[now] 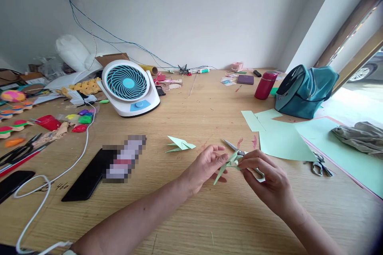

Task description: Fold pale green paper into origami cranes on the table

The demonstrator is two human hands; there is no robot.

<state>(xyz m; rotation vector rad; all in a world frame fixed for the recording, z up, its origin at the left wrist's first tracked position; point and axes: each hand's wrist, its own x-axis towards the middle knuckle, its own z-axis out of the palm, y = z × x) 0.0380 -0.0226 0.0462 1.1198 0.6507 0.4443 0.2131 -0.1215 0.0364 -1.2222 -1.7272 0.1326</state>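
Between my two hands is a small folded piece of light green paper [220, 173], its pointed end sticking out below my left fingers. My left hand [206, 167] pinches it from the left, thumb on top. The fingertips of my right hand [266, 175] close on its right side. Partly hidden behind my hands, scissors [231, 145] lie on the table, blades pointing to the far left, one handle loop showing under my right hand. Left of my hands rests another folded green paper shape [180, 144] with pointed ends.
Green paper sheets [284, 139] lie at right with keys [320, 165] by their edge. Behind them stand a teal bag [308, 91] and a red flask [265, 85]. A white fan [128, 87] stands back left, with a black phone [89, 175] and white cable [85, 147] nearer me.
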